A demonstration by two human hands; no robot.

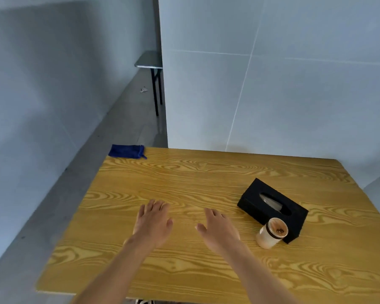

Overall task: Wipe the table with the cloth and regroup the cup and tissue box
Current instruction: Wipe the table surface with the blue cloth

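A: The bench point(206, 172) carries everything. Where's each thing from the grips?

B: Tissue box point(272, 207) lies just right of the right hand point(219, 231), the cup point(272, 232) touching its near corner. The cloth point(127, 151) sits far ahead-left of the left hand point(154, 222), at the corner.

A: Grips?

B: Both flat, fingers spread, holding nothing, probably poised to reach.

One head-worn wide-angle view looks forward and down from the near edge of the wooden table point(184, 176), close above it, facing the tiled wall point(294, 84) at twelve o'clock.
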